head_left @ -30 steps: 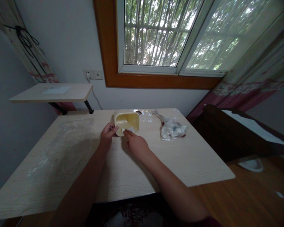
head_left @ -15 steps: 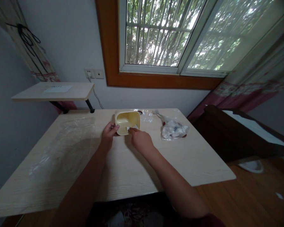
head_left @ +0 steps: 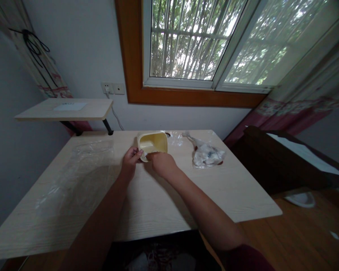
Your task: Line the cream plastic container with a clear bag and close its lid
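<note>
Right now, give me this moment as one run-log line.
left hand: holds pale yellow plastic container | right hand: at container's near edge | nearby: crumpled plastic bag

Dim room, with daylight glaring through the window [head_left: 183, 41]; the right hand [head_left: 163, 165] casts a soft shadow on the desk [head_left: 158, 210], and the wide-angle edges bow.

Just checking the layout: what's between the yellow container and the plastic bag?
A clear plastic film lies between the container and bag, in the head view.
</note>
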